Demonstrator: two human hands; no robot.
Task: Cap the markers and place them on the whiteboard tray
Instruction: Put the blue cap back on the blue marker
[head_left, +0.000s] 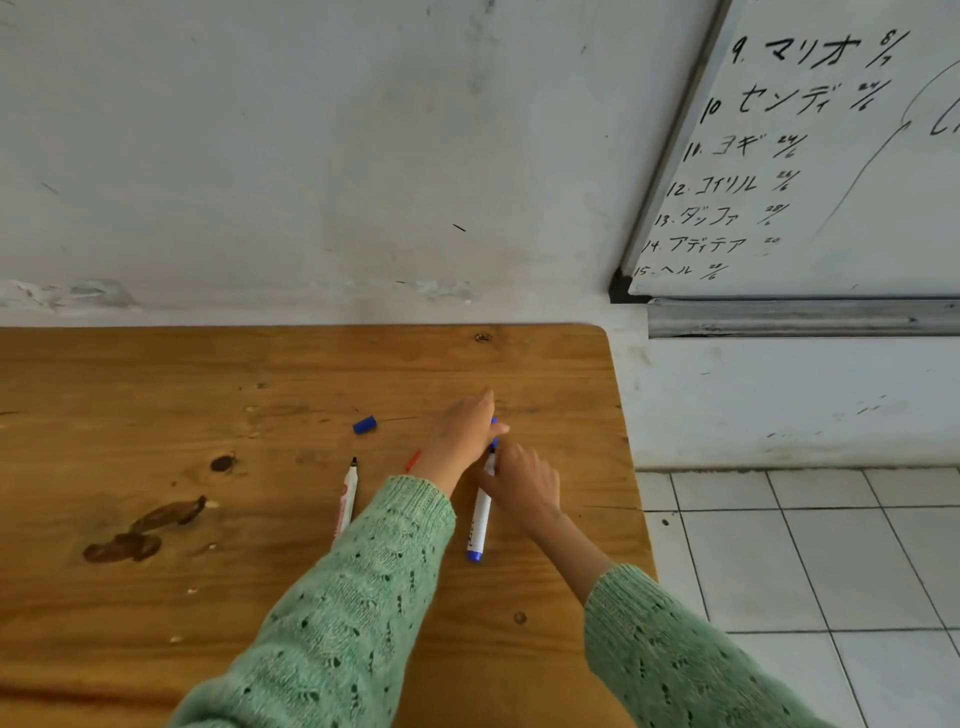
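Note:
On the wooden table (208, 374), my right hand (522, 483) grips a white marker with a blue end (479, 519) near its tip. My left hand (465, 431) pinches a blue cap (494, 431) just above that tip. A second blue cap (364, 424) lies loose to the left. An uncapped white marker with red print (347, 499) lies beside my left sleeve. A red cap (413, 460) peeks out from under my left wrist. The metal whiteboard tray (800, 318) hangs at the upper right.
The whiteboard (831, 156) with black writing is on the wall above the tray. White floor tiles (810, 561) lie to the right of the table's edge. Dark stains (140, 530) mark the table's left part.

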